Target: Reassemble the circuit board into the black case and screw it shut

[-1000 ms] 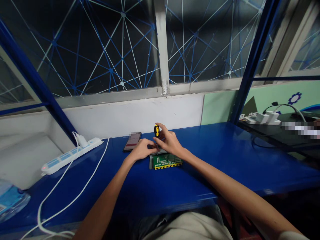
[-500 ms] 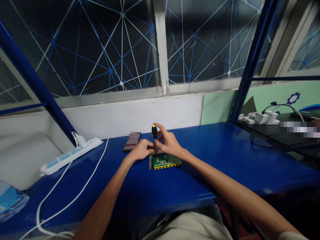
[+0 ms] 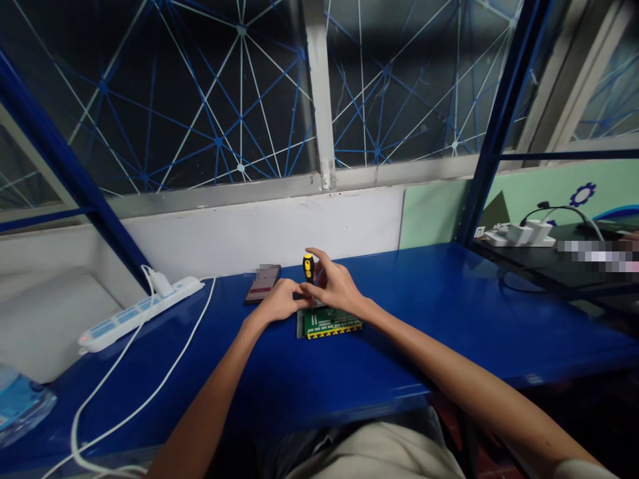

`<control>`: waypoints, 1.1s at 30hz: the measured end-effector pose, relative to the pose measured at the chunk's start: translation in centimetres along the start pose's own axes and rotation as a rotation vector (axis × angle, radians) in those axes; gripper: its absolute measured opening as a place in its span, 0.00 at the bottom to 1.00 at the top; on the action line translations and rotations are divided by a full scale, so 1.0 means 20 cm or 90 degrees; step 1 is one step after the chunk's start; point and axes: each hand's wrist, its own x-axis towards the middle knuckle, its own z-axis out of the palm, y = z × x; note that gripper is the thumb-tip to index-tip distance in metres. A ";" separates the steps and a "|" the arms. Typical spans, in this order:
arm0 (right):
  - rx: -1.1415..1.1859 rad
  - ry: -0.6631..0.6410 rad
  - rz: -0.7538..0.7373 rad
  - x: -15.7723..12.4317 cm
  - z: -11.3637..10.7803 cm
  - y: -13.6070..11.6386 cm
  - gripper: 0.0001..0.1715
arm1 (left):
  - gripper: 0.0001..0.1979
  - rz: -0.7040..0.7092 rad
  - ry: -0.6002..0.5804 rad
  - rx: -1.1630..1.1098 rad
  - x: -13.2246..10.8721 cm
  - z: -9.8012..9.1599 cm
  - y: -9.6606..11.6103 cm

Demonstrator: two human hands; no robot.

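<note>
A black-and-yellow screwdriver (image 3: 308, 267) stands upright over a green circuit board (image 3: 322, 320) with a yellow strip along its near edge. My right hand (image 3: 337, 287) has its fingers closed around the screwdriver's handle. From the left, my left hand (image 3: 282, 301) reaches to the board's far left corner, fingers together close under the handle. Whatever those fingers pinch is hidden, as is the screwdriver's tip. The board rests on a grey base that shows at its left edge.
Behind my left hand lies a phone (image 3: 262, 283) with its screen lit. A white power strip (image 3: 142, 314) and its looping white cable (image 3: 187, 342) are on the left of the blue table (image 3: 429, 306). A plastic-wrapped blue item (image 3: 22, 402) sits at the far left edge.
The screwdriver handle has turned, so more of its yellow marking shows. My right thumb has shifted left across the handle's lower part. My left hand stays nearly in place.
</note>
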 end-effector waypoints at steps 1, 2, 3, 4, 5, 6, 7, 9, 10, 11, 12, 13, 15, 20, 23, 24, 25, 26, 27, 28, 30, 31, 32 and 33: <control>0.002 0.000 -0.003 0.00 0.00 0.00 0.40 | 0.12 0.002 -0.004 0.000 0.00 0.00 0.00; 0.004 -0.001 -0.005 0.00 0.00 0.00 0.40 | 0.12 0.004 -0.009 -0.004 0.00 0.00 0.00; 0.005 -0.002 -0.005 -0.01 0.00 -0.01 0.40 | 0.12 0.006 -0.014 -0.010 0.00 0.00 0.00; 0.004 -0.002 -0.004 -0.01 0.00 -0.01 0.39 | 0.12 0.009 -0.021 -0.019 0.00 -0.01 0.00; 0.001 -0.002 -0.002 -0.01 0.00 -0.01 0.39 | 0.12 0.013 -0.028 -0.030 0.00 -0.01 0.00; -0.004 -0.002 0.000 -0.01 0.00 -0.01 0.38 | 0.11 0.015 -0.034 -0.039 0.00 -0.01 0.00; -0.009 -0.002 0.000 -0.01 0.00 -0.02 0.37 | 0.11 0.017 -0.041 -0.047 0.00 -0.01 0.01; -0.018 -0.003 -0.001 -0.01 0.00 -0.02 0.36 | 0.11 0.016 -0.051 -0.059 0.00 -0.02 0.01; -0.019 -0.005 -0.001 -0.01 0.00 -0.02 0.36 | 0.11 0.014 -0.053 -0.063 0.00 -0.02 0.02; -0.019 -0.007 -0.001 -0.02 -0.01 -0.02 0.37 | 0.11 0.011 -0.054 -0.067 0.00 -0.02 0.02; -0.018 -0.009 0.001 -0.02 -0.01 -0.02 0.37 | 0.11 0.009 -0.056 -0.071 0.00 -0.02 0.02; -0.018 -0.012 0.004 -0.02 -0.01 -0.02 0.37 | 0.11 0.008 -0.058 -0.073 0.00 -0.02 0.01; -0.023 -0.015 0.009 -0.02 -0.01 -0.02 0.37 | 0.11 0.007 -0.063 -0.077 0.00 -0.02 0.01; -0.023 -0.018 0.009 -0.02 -0.01 -0.01 0.37 | 0.11 -0.003 -0.072 -0.078 0.00 -0.02 0.01; -0.022 -0.013 0.007 -0.02 -0.01 -0.01 0.37 | 0.11 -0.004 -0.073 -0.072 0.00 -0.02 0.02; -0.024 -0.010 0.006 -0.02 0.00 -0.01 0.37 | 0.11 -0.001 -0.073 -0.072 0.00 -0.02 0.02; -0.026 -0.008 0.006 -0.02 0.00 -0.01 0.37 | 0.11 0.002 -0.074 -0.074 0.00 -0.02 0.02; -0.027 -0.006 0.007 -0.02 0.00 0.00 0.37 | 0.11 0.005 -0.074 -0.075 0.00 -0.02 0.02; -0.027 -0.004 0.008 -0.02 0.00 0.00 0.37 | 0.11 0.007 -0.074 -0.077 0.00 -0.02 0.02; -0.027 -0.002 0.011 -0.02 0.00 0.00 0.37 | 0.11 0.008 -0.073 -0.076 0.00 -0.02 0.02; -0.026 -0.002 0.013 -0.02 0.01 0.00 0.37 | 0.11 0.007 -0.067 -0.064 -0.01 -0.02 0.02; -0.026 -0.002 0.014 -0.02 0.01 0.00 0.37 | 0.10 0.004 -0.060 -0.053 -0.01 -0.02 0.03; -0.026 -0.003 0.015 -0.02 0.01 0.00 0.37 | 0.10 0.000 -0.050 -0.040 -0.01 -0.01 0.03; -0.027 -0.004 0.015 -0.02 0.01 0.00 0.37 | 0.10 -0.003 -0.038 -0.026 -0.01 -0.01 0.03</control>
